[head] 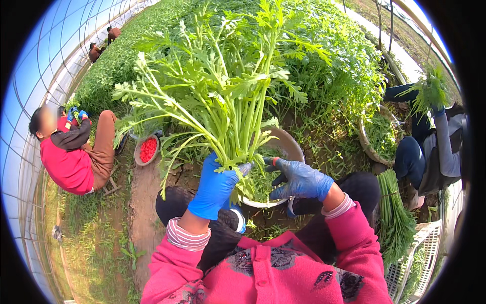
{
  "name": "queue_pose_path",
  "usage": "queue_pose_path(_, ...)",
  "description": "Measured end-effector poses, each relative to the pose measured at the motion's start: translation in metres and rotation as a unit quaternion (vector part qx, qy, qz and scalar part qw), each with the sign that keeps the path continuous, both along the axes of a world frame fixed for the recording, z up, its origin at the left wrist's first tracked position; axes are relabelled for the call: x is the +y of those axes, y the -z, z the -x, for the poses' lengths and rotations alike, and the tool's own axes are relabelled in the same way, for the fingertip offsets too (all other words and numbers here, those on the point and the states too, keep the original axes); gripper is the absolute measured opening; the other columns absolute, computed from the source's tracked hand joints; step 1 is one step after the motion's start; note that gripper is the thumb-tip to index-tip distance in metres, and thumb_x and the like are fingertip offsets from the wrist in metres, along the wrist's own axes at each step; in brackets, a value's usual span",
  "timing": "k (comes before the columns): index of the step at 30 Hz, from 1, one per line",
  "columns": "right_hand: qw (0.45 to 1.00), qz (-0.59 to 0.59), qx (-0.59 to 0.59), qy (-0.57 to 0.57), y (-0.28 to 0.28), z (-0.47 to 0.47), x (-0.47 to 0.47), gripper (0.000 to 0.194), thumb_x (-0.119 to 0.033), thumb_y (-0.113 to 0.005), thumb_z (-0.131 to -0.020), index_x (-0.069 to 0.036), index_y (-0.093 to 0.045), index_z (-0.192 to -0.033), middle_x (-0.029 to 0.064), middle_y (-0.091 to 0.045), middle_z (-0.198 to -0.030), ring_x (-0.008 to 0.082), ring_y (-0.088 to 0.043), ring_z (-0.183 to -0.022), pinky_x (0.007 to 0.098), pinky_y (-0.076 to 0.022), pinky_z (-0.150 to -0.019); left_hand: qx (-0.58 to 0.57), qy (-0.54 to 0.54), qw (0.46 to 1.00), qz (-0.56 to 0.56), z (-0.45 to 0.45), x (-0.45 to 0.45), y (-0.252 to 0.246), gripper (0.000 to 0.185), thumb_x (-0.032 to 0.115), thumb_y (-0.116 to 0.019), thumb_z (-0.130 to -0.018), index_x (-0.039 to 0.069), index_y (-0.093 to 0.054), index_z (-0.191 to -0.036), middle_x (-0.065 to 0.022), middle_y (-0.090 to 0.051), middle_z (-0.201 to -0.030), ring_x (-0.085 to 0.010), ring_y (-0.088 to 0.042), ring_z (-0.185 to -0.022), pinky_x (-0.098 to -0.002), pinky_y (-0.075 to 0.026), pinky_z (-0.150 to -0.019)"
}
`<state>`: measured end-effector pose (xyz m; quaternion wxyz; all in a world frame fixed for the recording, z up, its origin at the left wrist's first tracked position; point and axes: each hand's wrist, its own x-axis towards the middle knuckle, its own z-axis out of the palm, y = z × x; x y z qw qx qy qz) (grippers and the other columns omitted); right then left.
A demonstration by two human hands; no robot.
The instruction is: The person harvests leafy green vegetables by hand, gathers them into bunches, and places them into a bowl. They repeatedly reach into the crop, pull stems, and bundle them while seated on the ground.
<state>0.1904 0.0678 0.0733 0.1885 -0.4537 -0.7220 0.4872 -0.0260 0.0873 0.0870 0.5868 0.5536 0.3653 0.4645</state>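
My left hand (222, 182), in a blue glove, grips an upright bunch of leafy green stalks (239, 121) near its lower end. The leaves fan out above it. Just right of the bunch is my right hand (294, 178), in a dirty blue glove, with its fingers apart; a red band shows on one finger. It holds nothing that I can see. Behind and below the hands stands a round basin (292, 146) with loose greens in it, partly hidden by the bunch and my right hand.
A bowl of red pieces (148, 150) stands left, near a seated person (72, 152). At right are another seated person (436, 140), a basket of greens (364, 133), tied stalks (391, 205) and a white plastic crate (429, 262). Dense crop (334, 64) grows ahead; two people are farther off.
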Motion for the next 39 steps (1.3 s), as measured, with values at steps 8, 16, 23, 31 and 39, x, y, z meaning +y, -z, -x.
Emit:
queue_pose_path(8,0.897,-0.005,0.375,0.236,0.024,0.048,0.032,0.091,-0.051,-0.077,-0.069,0.003,-0.039,-0.132,0.0148,-0.054,-0.122,0.0251,-0.051,-0.113,0.0333,-0.0350,-0.100,0.504,-0.125,0.781,-0.347,-0.022,0.043,0.047,0.037,0.008,-0.059,-0.075,-0.001,-0.059,-0.111,-0.0174,-0.062,-0.091,-0.0352,-0.061,-0.083,-0.0420,-0.049,-0.068)
queue_pose_path(16,0.783,0.145,0.469,0.383,0.043,0.044,0.054,0.034,-0.012,-0.069,-0.080,-0.002,-0.064,-0.111,0.0051,-0.067,-0.101,0.0150,-0.060,-0.092,0.0294,-0.0445,-0.087,0.556,-0.024,0.767,-0.318,-0.050,0.012,0.037,0.083,0.018,-0.076,-0.067,0.003,-0.036,-0.138,-0.0206,-0.050,-0.121,-0.0349,-0.053,-0.107,-0.0419,-0.045,-0.084)
queue_pose_path(23,0.849,0.179,0.455,0.198,0.030,-0.004,0.051,0.038,-0.010,-0.069,-0.079,-0.003,-0.061,-0.116,0.0056,-0.065,-0.109,0.0168,-0.062,-0.092,0.0294,-0.0474,-0.087,0.200,0.026,0.979,-0.003,0.027,0.060,-0.036,0.115,0.047,-0.085,-0.055,0.005,-0.026,-0.145,-0.0157,-0.035,-0.144,-0.0310,-0.040,-0.128,-0.0419,-0.040,-0.097)
queue_pose_path(31,0.973,-0.223,0.023,-0.052,0.026,-0.003,0.086,0.049,-0.028,-0.071,-0.075,-0.009,-0.059,-0.119,0.0116,-0.064,-0.109,0.0223,-0.059,-0.099,0.0323,-0.0451,-0.087,0.124,0.100,0.982,-0.097,0.032,0.119,0.038,0.064,0.019,-0.074,-0.073,0.002,-0.047,-0.129,-0.0090,-0.055,-0.124,-0.0233,-0.052,-0.114,-0.0358,-0.044,-0.094)
queue_pose_path(39,0.951,-0.304,-0.049,0.018,0.035,-0.032,0.155,0.047,-0.021,-0.071,-0.077,-0.007,-0.058,-0.119,0.0121,-0.060,-0.113,0.0259,-0.058,-0.099,0.0358,-0.0455,-0.089,0.233,-0.041,0.954,-0.182,-0.002,0.150,0.048,0.042,0.011,-0.056,-0.086,0.004,-0.049,-0.127,-0.0105,-0.054,-0.125,-0.0230,-0.049,-0.116,-0.0367,-0.041,-0.098)
